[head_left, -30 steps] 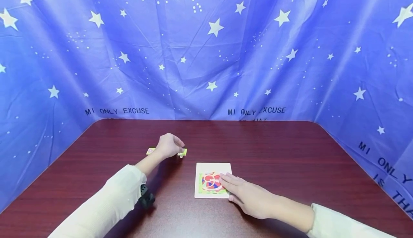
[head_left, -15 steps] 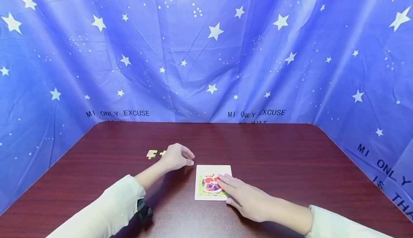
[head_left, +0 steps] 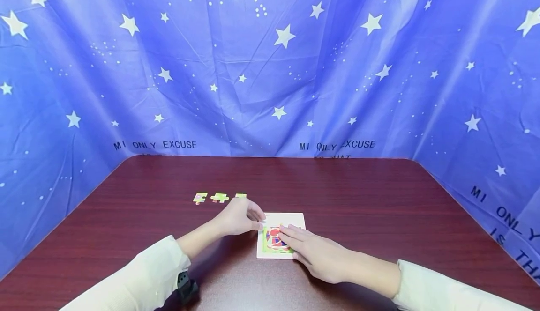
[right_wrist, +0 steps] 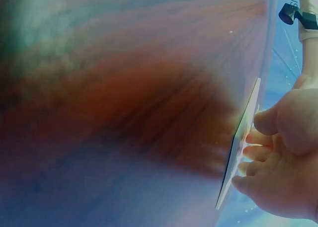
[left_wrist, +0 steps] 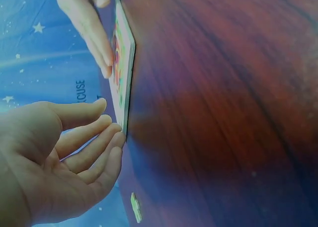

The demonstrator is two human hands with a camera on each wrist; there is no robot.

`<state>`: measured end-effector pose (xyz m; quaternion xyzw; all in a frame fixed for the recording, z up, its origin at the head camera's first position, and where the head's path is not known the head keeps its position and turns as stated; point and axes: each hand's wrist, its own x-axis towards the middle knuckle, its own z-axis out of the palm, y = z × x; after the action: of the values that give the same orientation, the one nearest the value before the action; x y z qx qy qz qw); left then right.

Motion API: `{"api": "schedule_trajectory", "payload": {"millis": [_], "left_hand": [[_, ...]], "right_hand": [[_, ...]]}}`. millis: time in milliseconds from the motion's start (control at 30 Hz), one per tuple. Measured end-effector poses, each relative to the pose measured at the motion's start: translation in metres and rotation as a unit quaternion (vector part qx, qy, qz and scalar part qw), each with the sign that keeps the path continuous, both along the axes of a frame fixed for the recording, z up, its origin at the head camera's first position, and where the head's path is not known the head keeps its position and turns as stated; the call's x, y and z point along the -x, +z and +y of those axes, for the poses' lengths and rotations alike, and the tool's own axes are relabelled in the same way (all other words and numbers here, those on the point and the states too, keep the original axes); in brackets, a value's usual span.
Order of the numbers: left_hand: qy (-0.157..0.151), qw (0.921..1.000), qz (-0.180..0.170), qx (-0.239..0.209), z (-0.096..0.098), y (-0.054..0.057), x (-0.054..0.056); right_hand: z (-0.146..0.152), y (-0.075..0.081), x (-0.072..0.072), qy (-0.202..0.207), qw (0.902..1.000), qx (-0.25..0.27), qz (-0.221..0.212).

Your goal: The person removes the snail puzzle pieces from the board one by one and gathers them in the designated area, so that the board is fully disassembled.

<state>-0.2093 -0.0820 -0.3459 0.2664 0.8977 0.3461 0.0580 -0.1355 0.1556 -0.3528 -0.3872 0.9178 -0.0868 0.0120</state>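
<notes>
A square puzzle board lies flat on the table, its pale frame around a colourful red, blue and green picture. My right hand rests on its right part with fingers laid out over the picture, hiding some of it. At the board's upper left edge is my left hand, fingers loosely bent and thumb apart from them. The left wrist view shows nothing between that hand's thumb and fingers, with the fingertips right at the board's corner. Three loose green puzzle pieces lie in a row behind the left hand, the rightmost partly covered.
The dark red wooden table has a glossy top. A blue curtain with white stars stands around its back and sides. On the left wrist sits a black strapped device.
My left hand has moved right and nearer, from the row of puzzle pieces to the board's left edge, uncovering the left and middle pieces. The right hand stays on the board.
</notes>
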Motion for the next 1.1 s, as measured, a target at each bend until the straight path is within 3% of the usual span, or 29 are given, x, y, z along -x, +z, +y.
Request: {"api": "schedule_trajectory", "payload": {"millis": [133,233,300,433,533,600,800,1100], "left_hand": [[-0.032,0.9986,0.028,0.032,0.002,0.001,-0.004],[-0.059,0.9925,0.078,0.073,0.005,0.001,-0.007],[-0.075,0.9842,0.122,0.104,0.007,0.001,-0.010],[-0.085,0.9578,0.213,0.174,0.014,0.001,-0.020],[-0.075,0.9464,0.238,0.205,0.019,0.000,-0.026],[-0.068,0.9493,0.229,0.204,0.021,0.000,-0.027],[-0.045,0.9734,0.164,0.154,0.023,-0.002,-0.021],[-0.039,0.9892,0.112,0.086,0.026,0.000,-0.015]], "right_hand": [[0.001,0.000,0.000,0.000,1.0000,0.000,0.003],[0.001,0.001,0.001,0.000,0.9999,-0.007,0.014],[0.001,0.001,0.002,0.001,0.9997,-0.011,0.024],[0.000,0.000,0.003,0.003,0.9993,-0.014,0.036],[0.000,-0.001,0.002,0.004,0.9992,-0.014,0.037],[0.000,-0.002,0.002,0.004,0.9992,-0.014,0.037],[-0.001,-0.003,0.002,-0.001,0.9993,-0.022,0.031],[-0.002,-0.002,0.002,-0.004,0.9988,-0.031,0.037]]}}
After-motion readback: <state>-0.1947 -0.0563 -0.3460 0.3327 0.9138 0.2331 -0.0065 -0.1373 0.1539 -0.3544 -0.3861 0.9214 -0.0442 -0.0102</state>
